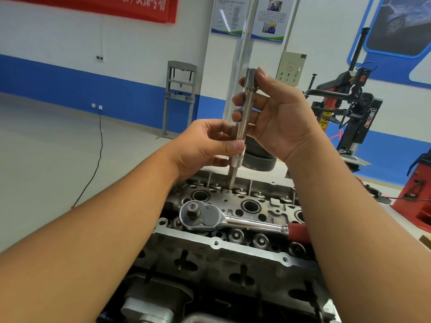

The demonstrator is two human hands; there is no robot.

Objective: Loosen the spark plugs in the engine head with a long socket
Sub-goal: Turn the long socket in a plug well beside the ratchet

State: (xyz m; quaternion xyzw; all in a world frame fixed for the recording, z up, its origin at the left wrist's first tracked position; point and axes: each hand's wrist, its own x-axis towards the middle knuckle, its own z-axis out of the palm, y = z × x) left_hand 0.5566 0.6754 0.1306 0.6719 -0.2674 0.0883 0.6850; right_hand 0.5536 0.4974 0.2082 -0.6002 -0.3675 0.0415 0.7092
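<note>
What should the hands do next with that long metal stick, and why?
Probably lower the long socket into one of the round spark plug wells in the engine head. Both the left hand and right hand hold it upright in the air above the head, and the ratchet lies unattached on top, waiting.

left arm: bare forearm raised from lower left, wrist bent | left hand (205, 145): fingers curled, thumb pinching a rod low down | right arm: forearm raised from lower right | right hand (275, 115): palm facing camera, fingers wrapped round rod's upper part
</note>
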